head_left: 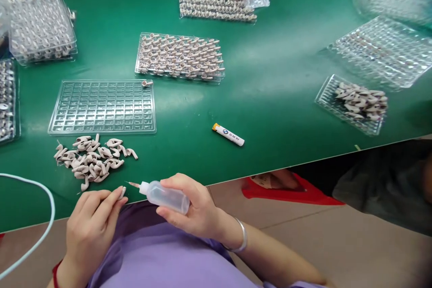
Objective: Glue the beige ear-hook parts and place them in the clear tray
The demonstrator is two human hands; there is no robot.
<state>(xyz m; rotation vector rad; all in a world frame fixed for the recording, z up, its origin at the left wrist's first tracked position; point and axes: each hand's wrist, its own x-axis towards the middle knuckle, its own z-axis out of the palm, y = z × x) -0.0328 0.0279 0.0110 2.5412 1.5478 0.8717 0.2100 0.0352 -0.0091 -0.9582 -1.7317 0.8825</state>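
Observation:
My left hand pinches a small beige earbud shell between thumb and fingertips at the table's near edge. In my right hand lies a translucent squeeze bottle, tilted so its thin needle tip points left. That tip is close to the shell; whether they touch I cannot tell. A loose pile of beige earbud shells sits just beyond my left hand. Behind the pile is a clear compartment tray with a single shell in its far right corner.
A filled tray of shells stands mid-table, another behind it. Stacked trays are at left. A white BMW-marked tube lies right of centre. At right, a tray holds heaped shells. A pale cable loops at lower left.

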